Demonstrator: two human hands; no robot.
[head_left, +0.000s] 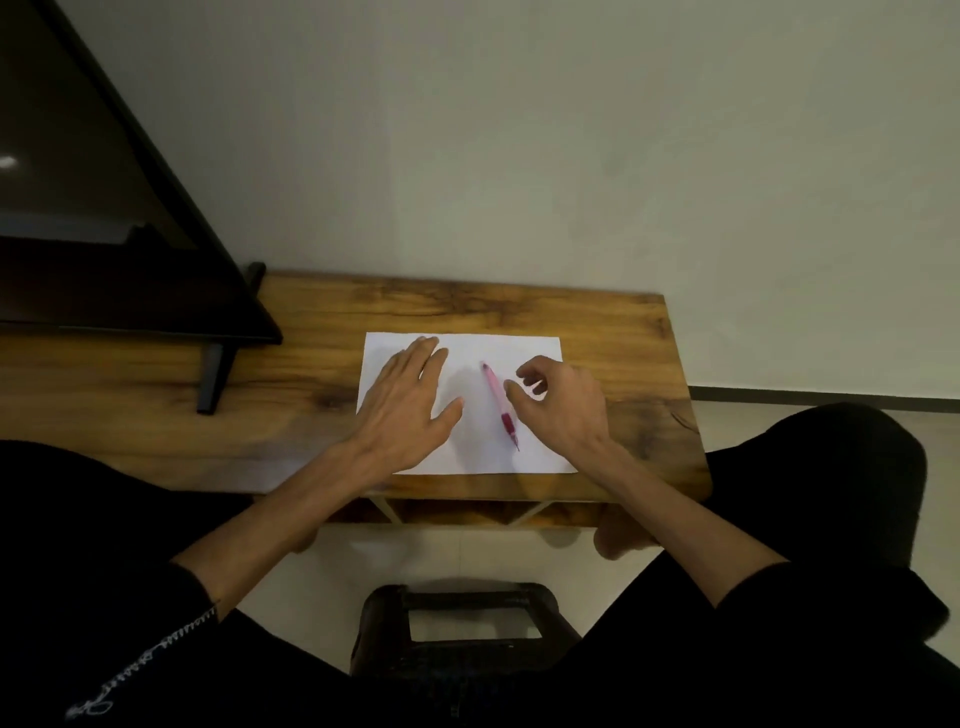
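Left hand: the left hand (410, 402) lies flat on the left half of the sheet of paper (524, 345), fingers straight and spread, pressing it to the counter (311, 374).
Right hand: the right hand (563, 405) hovers over the right part of the sheet, fingers loosely curled with thumb and forefinger apart, holding nothing; its fingertips are just beside the pen.
Pen: the pink pen (500, 402) lies on the sheet between the two hands, slanted, tip toward the near edge, touched by neither hand.
Paper: white, blank where it shows, lying square to the counter with its near edge close to the counter's front edge.
Containers: no box, tray or cup shows on the counter; the sheet carries only the pen.
Counter edges: the back edge meets the wall (519, 156); the right end is just past the sheet; the front edge runs under both forearms.
Open room: bare wood lies between the sheet and the screen's foot, and a strip behind the sheet.
Left side: a dark screen (104, 208) stands on a black foot, well apart from the left hand.
Below: a dark stool (467, 618) stands on the pale floor between the person's knees.
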